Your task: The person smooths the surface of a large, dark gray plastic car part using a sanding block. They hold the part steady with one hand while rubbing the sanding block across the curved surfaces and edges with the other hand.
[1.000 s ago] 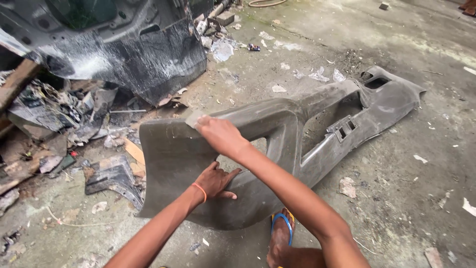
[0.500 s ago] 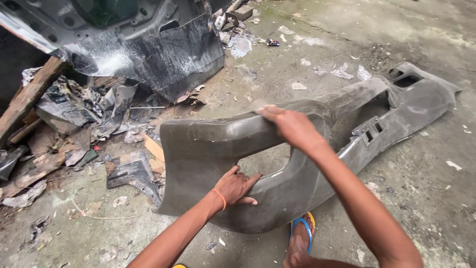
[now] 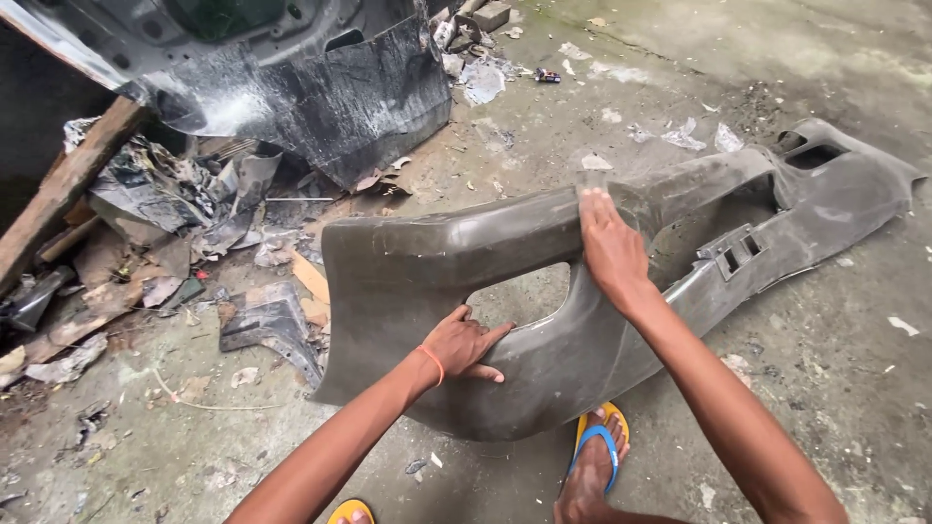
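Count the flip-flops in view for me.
2. One yellow flip-flop with blue straps is on the foot beside the grey car bumper's lower edge. The other flip-flop shows only as a yellow tip at the bottom edge; the rest is cut off.

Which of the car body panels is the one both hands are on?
The long grey bumper panel on the concrete in front: left hand flat on its lower face, right hand on its upper edge. The black panel behind leans untouched.

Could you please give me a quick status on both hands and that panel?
Left hand flat on long grey plastic bumper panel. Right hand pressed on its upper ridge. Scrap debris pile at left, black car body part behind.
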